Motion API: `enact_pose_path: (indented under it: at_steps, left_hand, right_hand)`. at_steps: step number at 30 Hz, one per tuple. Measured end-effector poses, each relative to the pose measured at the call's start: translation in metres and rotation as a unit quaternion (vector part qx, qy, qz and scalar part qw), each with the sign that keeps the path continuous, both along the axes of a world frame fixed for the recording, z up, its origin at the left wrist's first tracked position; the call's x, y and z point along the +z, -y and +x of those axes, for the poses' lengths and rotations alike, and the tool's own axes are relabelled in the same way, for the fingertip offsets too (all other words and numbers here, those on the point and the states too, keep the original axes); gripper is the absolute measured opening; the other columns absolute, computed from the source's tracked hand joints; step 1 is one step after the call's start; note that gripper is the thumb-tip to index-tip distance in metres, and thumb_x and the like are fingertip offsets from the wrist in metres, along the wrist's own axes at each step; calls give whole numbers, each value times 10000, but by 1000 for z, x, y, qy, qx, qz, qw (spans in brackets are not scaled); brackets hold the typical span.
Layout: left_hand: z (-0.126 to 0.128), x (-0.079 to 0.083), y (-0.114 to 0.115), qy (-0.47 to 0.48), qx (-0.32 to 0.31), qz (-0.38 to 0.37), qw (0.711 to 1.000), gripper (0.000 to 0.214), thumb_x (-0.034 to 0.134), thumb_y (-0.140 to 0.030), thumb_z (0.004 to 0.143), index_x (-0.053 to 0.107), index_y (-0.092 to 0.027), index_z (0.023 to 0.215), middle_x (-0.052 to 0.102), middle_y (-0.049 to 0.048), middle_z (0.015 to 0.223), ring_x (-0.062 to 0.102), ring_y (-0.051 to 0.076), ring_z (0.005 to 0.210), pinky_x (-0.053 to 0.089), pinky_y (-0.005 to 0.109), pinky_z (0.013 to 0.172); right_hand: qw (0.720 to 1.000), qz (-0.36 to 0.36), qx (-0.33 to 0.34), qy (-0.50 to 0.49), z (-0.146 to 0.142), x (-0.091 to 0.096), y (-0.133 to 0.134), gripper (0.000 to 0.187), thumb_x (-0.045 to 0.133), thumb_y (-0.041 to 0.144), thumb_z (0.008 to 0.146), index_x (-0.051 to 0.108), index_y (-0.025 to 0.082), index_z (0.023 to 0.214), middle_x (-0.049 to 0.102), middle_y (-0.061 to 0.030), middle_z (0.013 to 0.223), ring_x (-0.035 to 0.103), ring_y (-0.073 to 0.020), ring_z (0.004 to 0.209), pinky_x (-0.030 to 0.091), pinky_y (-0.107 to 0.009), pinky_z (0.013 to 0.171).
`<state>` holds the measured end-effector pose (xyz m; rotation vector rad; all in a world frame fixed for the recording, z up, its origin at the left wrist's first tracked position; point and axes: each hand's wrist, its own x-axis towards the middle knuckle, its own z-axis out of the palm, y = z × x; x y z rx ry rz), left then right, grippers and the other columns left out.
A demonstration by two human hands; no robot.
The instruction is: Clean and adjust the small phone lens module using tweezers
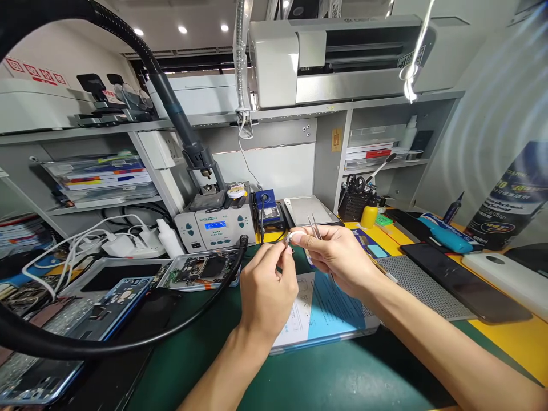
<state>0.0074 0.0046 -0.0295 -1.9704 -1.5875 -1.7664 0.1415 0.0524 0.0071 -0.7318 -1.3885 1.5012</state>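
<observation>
My left hand (269, 285) is closed in a pinch, with thumb and forefinger on a small silvery part (288, 237) too small to name. Close beside it, my right hand (345, 257) is closed around metal tweezers (315, 226), whose tips point up and away from me. A small white piece, perhaps a wipe, shows at the right fingertips, against the silvery part. Both hands are raised above a blue-and-white box or booklet (338, 302) on the green mat (325, 377).
A rework station (214, 228) stands behind the hands. Its black hose (171, 339) loops across the left side. Opened phones (122, 297) and an open device with a circuit board (201, 269) lie left. On the right are a perforated plate (423, 285), a dark phone (466, 279) and bottles.
</observation>
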Motion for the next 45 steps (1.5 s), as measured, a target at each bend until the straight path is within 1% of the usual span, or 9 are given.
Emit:
enact_pose_path:
  at_steps: [5, 13, 18, 22, 27, 32, 36, 40, 45]
  left_hand:
    - [0, 1, 2, -11, 1, -45, 999, 219, 506, -215, 972, 723, -193, 948, 690, 61, 861, 613, 171, 717, 475, 259, 641]
    - [1, 8, 7, 67, -47, -93, 992, 213, 557, -340, 960, 727, -213, 980, 705, 64, 885, 644, 192, 751, 482, 260, 641]
    - [-3, 16, 6, 175, -51, -176, 967, 414, 467, -475, 995, 704, -201, 794, 691, 42, 753, 675, 181, 712, 499, 240, 604]
    - [-5, 20, 5, 235, -86, -207, 946, 368, 554, -494, 944, 744, -182, 901, 698, 47, 793, 687, 172, 693, 505, 202, 509]
    - [-4, 21, 5, 265, -129, -206, 933, 353, 619, -420, 913, 751, -167, 1121, 729, 76, 924, 692, 179, 744, 571, 206, 502]
    - [-4, 14, 1, 257, -137, -162, 943, 297, 644, -376, 902, 759, -197, 1109, 686, 98, 1170, 688, 225, 904, 606, 229, 503]
    - [-6, 9, -1, 225, -120, -141, 957, 262, 639, -337, 911, 767, -223, 1109, 677, 85, 1181, 688, 212, 923, 594, 210, 550]
    - [-7, 12, -1, 215, -115, -163, 956, 278, 621, -303, 914, 752, -198, 1136, 710, 78, 1029, 678, 181, 825, 567, 201, 537]
    - [-8, 16, 0, 314, -184, -210, 908, 335, 640, -318, 881, 719, -146, 1158, 670, 41, 813, 631, 162, 690, 573, 237, 490]
  right_hand:
    - [1000, -3, 1, 8, -1, 0, -2, 317, 840, 392, 744, 637, 162, 665, 355, 95, 500, 205, -61, 466, 90, -287, 454]
    - [1000, -3, 0, 18, 0, -4, -5, 259, 807, 396, 773, 706, 157, 768, 352, 99, 496, 184, -69, 464, 87, -280, 443]
    - [998, 46, -14, 39, 0, -5, -4, 261, 793, 413, 795, 723, 162, 778, 378, 89, 527, 208, -70, 485, 140, -279, 469]
    - [995, 67, -34, 60, 0, -5, -4, 297, 787, 451, 796, 708, 167, 762, 384, 88, 535, 222, -75, 499, 183, -280, 499]
    - [994, 74, -42, 68, 2, -4, -5, 328, 793, 482, 779, 740, 162, 830, 396, 85, 541, 229, -79, 499, 202, -282, 506]
    - [993, 73, -45, 78, 2, -2, -5, 320, 799, 468, 777, 752, 157, 834, 382, 87, 535, 216, -74, 494, 191, -281, 497]
    - [991, 85, -45, 93, 3, -2, -4, 330, 786, 467, 789, 776, 154, 895, 394, 85, 530, 230, -74, 490, 208, -276, 494]
    - [988, 103, -48, 103, 2, -1, -4, 296, 768, 436, 810, 782, 154, 897, 536, 51, 571, 364, -86, 506, 305, -267, 519]
    - [972, 183, -81, 125, 0, 2, 1, 232, 756, 372, 816, 799, 163, 907, 771, -58, 857, 645, -198, 755, 477, -311, 701]
